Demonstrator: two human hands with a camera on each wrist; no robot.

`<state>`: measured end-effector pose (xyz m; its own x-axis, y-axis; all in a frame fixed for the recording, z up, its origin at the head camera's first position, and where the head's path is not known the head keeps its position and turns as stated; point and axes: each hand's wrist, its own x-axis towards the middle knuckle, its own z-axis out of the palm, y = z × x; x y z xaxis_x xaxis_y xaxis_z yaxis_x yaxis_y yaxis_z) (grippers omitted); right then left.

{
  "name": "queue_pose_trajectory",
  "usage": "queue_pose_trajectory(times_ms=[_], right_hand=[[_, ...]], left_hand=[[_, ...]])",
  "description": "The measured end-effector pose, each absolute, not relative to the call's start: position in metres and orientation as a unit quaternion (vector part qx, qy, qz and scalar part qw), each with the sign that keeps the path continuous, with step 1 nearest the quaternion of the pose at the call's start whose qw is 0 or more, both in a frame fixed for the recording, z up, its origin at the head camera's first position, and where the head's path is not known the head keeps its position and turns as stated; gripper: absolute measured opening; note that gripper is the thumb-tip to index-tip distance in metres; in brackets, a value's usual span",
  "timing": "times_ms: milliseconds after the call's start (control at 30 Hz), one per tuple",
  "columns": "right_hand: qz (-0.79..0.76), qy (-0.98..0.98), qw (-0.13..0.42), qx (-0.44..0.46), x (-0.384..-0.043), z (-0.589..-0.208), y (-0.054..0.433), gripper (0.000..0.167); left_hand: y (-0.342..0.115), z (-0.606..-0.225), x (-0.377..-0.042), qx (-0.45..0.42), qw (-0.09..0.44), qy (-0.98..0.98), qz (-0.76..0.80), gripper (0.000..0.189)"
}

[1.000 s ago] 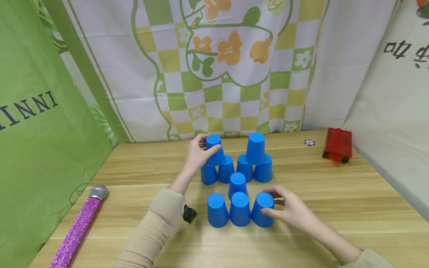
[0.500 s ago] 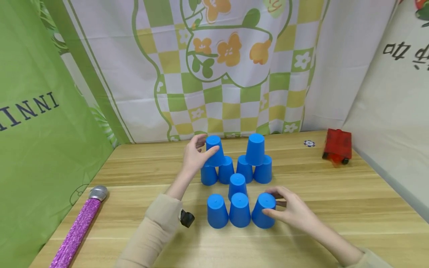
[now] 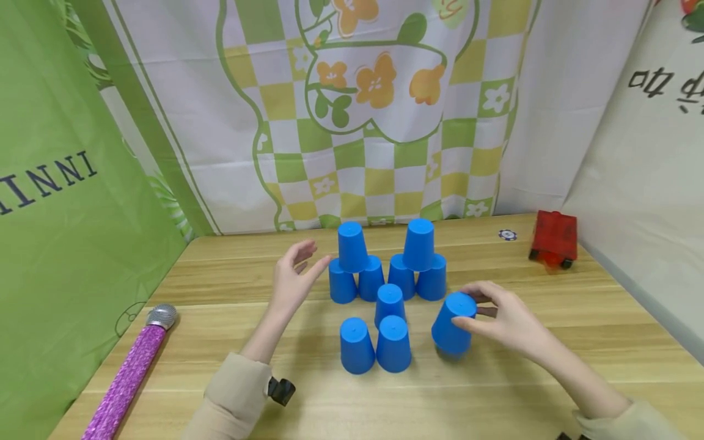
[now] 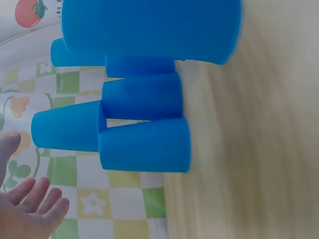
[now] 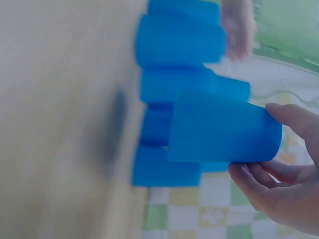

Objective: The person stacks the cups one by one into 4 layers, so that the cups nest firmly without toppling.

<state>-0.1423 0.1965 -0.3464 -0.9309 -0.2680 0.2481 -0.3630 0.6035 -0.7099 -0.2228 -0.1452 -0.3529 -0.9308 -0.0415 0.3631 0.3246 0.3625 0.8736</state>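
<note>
My right hand (image 3: 508,321) pinches an upside-down blue cup (image 3: 454,324) near its base, holding it tilted and a little off the table; the right wrist view shows thumb and fingers round that cup (image 5: 224,127). Left of the back stack, my left hand (image 3: 291,278) hovers with its fingers spread and touches no cup. That stack has one blue cup (image 3: 352,247) across two others. A matching stack beside it carries its own top cup (image 3: 419,245). In front stand a single cup (image 3: 389,304) and two more, a left one (image 3: 356,346) and a right one (image 3: 393,344).
On the left lies a microphone (image 3: 132,373) with a glittery purple handle. A red toy vehicle (image 3: 554,239) and a poker chip (image 3: 508,234) are at the back right. A patterned curtain (image 3: 374,171) hangs behind the wooden table (image 3: 247,275).
My left hand has let go of the left stack's top cup and drawn back leftward. My right hand has lifted the front right cup and carried it rightward and away from me.
</note>
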Motion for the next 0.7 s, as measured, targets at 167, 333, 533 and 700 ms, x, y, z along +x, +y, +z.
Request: queue_pose_trajectory(times_ms=[167,333,533,700], right_hand=[[0.373,-0.906,0.061,0.189,-0.156,-0.32,0.212,0.045],[0.344,-0.917,0.064,0.19,-0.169,-0.289,0.219,0.047],[0.344,-0.919,0.068,0.181,-0.187,-0.255,0.216,0.052],[0.345,-0.918,0.069,0.182,-0.203,-0.23,0.2,0.053]], left_hand=[[-0.153,-0.363,-0.208,-0.091,0.134,-0.819,-0.551,0.046],[-0.154,-0.371,-0.19,-0.09,0.093,-0.823,-0.553,0.043],[-0.149,-0.375,-0.169,-0.08,0.063,-0.828,-0.552,0.043],[-0.143,-0.379,-0.155,-0.084,0.044,-0.832,-0.547,0.044]])
